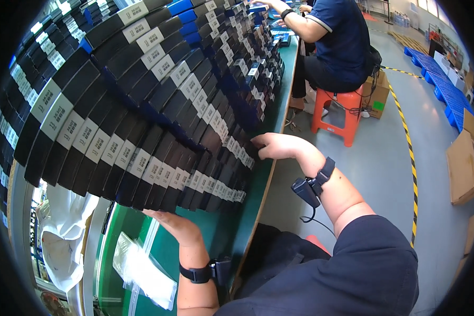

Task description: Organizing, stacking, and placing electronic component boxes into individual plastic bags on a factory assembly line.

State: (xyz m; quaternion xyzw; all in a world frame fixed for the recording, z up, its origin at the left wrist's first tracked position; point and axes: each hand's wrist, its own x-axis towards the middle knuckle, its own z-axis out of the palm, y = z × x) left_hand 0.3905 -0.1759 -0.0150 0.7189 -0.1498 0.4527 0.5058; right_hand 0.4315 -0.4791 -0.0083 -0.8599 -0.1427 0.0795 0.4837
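Head view: black boxes with white labels (137, 124) tower in leaning stacks over the green tabletop (254, 203). The left hand (168, 220) meets the near stack's bottom, fingers hidden; the right hand (276, 146) touches its right side, fingers bent. Whether either grips, I can't tell. Plastic bags (144, 268) lie near the left forearm.

Left fingers (157, 214) partly hidden, co-worker (343, 45) cut off
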